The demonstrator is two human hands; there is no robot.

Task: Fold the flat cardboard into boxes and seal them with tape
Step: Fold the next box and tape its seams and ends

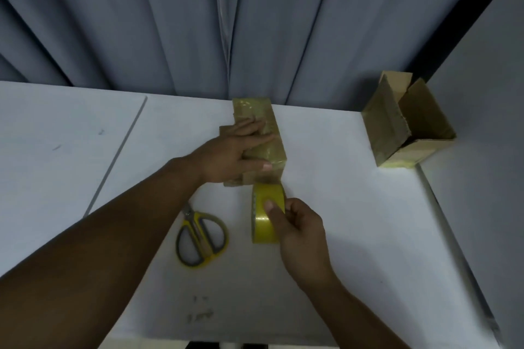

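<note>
A small brown cardboard box (255, 110), glossy with tape along its top, lies on the white table (340, 207) near the far edge. My left hand (232, 153) presses flat on its top, fingers straight and thumb along the near end. Just in front of the box, my right hand (297, 224) grips a yellow tape roll (265, 231), thumb on its outer face. A strip of tape runs from the roll up to the box's near end.
Yellow-handled scissors (201, 238) lie shut on the table, left of the roll. A second cardboard box (405, 122), flaps up, stands at the far right against a grey panel. A grey curtain hangs behind the table. A seam crosses the tabletop at left.
</note>
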